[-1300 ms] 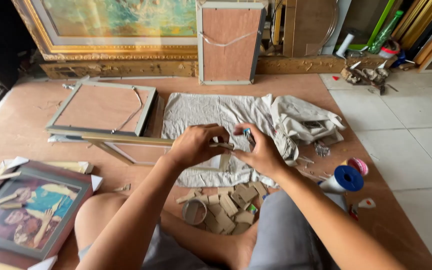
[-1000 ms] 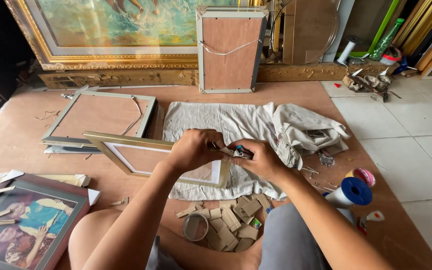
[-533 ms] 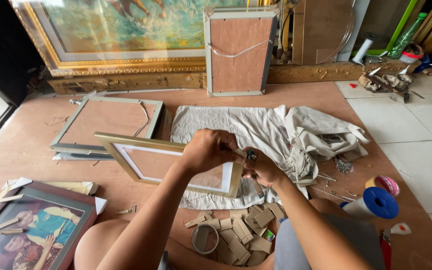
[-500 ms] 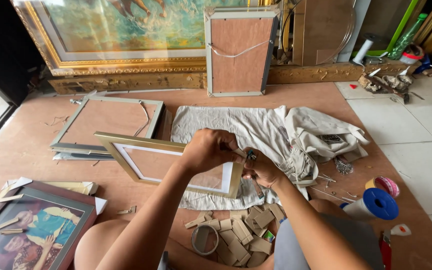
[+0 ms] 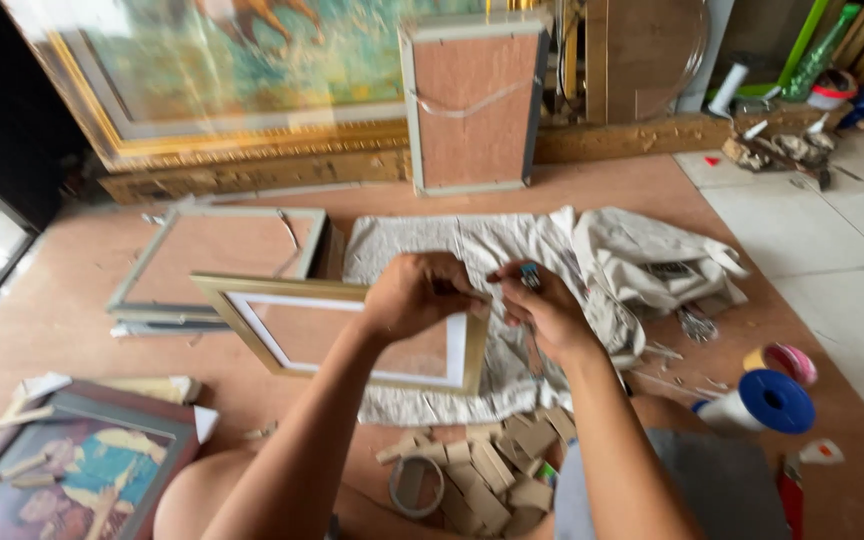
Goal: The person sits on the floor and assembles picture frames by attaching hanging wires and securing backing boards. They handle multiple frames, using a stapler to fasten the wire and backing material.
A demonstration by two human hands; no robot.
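Note:
A gold picture frame (image 5: 242,322) with a white inner border is tilted up off a white cloth (image 5: 472,250). My left hand (image 5: 420,293) grips its upper right corner. Just to the right, my right hand (image 5: 542,305) is closed on a small tool with a blue-green tip (image 5: 529,273), held against that same corner. The two hands almost touch.
A grey frame (image 5: 214,262) lies back-up at the left, another stands against the wall (image 5: 472,100) beside a large gilt painting (image 5: 232,70). Cardboard pieces (image 5: 497,475) and a tape ring (image 5: 417,487) lie by my legs. A blue spool (image 5: 767,400) and a framed picture (image 5: 72,480) flank me.
The gold frame has been lifted from flat and tilted toward me. Both hands came together at its right corner; the view shifted slightly closer.

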